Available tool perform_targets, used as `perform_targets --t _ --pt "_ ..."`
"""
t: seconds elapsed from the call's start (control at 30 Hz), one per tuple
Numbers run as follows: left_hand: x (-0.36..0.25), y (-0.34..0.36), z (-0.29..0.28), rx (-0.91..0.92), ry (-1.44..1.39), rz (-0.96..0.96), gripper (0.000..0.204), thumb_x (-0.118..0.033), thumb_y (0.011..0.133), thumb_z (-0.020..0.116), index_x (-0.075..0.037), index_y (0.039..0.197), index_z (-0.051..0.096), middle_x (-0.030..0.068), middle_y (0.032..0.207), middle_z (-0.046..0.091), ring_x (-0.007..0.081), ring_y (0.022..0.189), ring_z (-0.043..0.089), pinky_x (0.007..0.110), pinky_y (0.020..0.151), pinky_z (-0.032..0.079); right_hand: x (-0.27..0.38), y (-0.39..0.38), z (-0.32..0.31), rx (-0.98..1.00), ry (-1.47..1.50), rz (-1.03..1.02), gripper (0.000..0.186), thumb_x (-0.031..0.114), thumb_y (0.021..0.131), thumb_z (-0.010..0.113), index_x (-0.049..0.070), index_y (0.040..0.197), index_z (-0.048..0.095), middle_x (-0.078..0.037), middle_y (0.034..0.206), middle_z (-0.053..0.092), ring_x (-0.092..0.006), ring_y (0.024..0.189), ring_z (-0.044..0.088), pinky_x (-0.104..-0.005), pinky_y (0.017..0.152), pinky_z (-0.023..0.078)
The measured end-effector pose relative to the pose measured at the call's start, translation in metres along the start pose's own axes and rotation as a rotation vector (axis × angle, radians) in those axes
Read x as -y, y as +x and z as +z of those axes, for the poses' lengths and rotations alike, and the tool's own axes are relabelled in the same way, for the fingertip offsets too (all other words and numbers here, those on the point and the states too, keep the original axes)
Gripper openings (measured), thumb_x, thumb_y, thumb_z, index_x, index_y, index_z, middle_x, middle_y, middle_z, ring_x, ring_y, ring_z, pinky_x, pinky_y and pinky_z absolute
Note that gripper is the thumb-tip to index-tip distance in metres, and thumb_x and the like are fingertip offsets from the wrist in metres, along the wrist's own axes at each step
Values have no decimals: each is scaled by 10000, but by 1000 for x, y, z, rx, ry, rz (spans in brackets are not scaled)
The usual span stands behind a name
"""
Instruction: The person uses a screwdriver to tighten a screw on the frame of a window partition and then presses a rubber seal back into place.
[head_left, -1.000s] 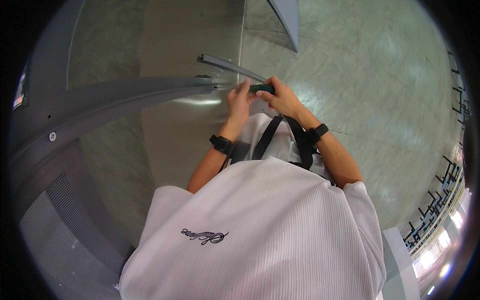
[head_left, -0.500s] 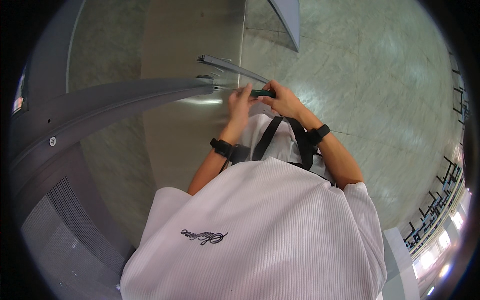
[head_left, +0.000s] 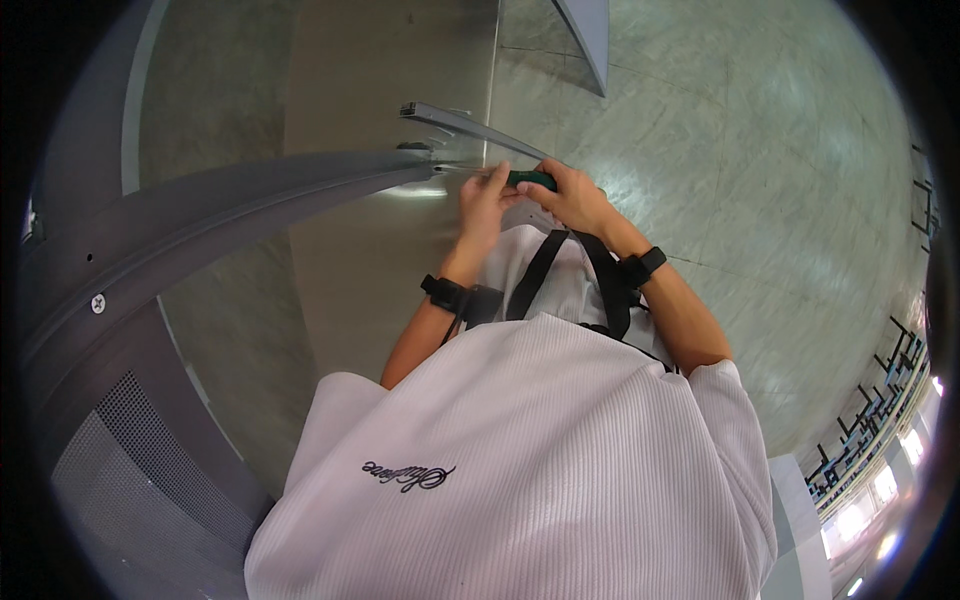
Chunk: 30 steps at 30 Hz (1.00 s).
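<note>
My right hand is closed around the green handle of a screwdriver. The thin shaft points left, toward the end of a long dark grey metal beam. My left hand pinches the screwdriver's shaft close to the handle, its thumb and finger brought together. Whether the tip sits in a screw at the beam's end is too small to tell. Just beyond my hands, a slim grey metal bar slants from upper left down to behind my right hand.
At left, a grey frame carries a cross-head screw and a perforated mesh panel. A grey panel edge juts in at the top. Along the far right stand racks with black arms. The floor is smooth and greenish grey.
The view has shifted slightly. Both hands keep their hold on the screwdriver, and my right hand's grip on the handle has turned a little.
</note>
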<state>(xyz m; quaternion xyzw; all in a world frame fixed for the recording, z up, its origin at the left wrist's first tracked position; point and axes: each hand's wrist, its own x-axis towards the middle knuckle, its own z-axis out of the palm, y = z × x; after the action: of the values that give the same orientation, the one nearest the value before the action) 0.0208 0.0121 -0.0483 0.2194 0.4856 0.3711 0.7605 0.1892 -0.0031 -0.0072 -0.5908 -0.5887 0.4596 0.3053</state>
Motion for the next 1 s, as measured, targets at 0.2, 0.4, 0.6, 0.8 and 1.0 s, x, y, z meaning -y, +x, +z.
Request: perform_targets --t 0.2,0.4,0.6,0.8,1.0 --pt "-10 -4 11 33 -278 -7 239 -245 903 587 -51 1026 523 88 934 612 155 789 631 304 717 529 5 5 -10 302 612 737 501 461 859 561 -39 856 583 -46 553 496 -139 421 503 -268 395 401" --pt "-6 -8 -7 72 -37 -9 208 -238 911 575 -64 1015 531 64 920 595 152 884 602 325 726 519 12 0 -3 195 431 539 396 380 883 574 -15 887 548 -32 580 518 -109 452 493 -251 427 408" --pt "-11 -2 2 -118 -73 -119 148 -179 931 532 -59 1018 542 61 973 597 161 947 591 324 769 512 7 2 -9 43 68 137 387 345 840 629 -35 862 556 -89 658 588 -152 439 532 -280 471 446" --pt "-17 -16 5 110 -258 -20 206 -138 919 533 -39 1098 519 109 1084 571 189 993 573 336 838 489 17 5 -15 204 435 604 371 340 895 558 -28 856 544 -48 634 559 -109 439 513 -255 415 414" --pt "-5 -12 -2 11 -198 30 148 -145 889 596 -54 989 537 80 915 608 157 845 610 302 729 519 20 0 -1 77 197 389 472 416 894 504 -35 764 557 -111 547 539 -196 475 574 -331 464 452"
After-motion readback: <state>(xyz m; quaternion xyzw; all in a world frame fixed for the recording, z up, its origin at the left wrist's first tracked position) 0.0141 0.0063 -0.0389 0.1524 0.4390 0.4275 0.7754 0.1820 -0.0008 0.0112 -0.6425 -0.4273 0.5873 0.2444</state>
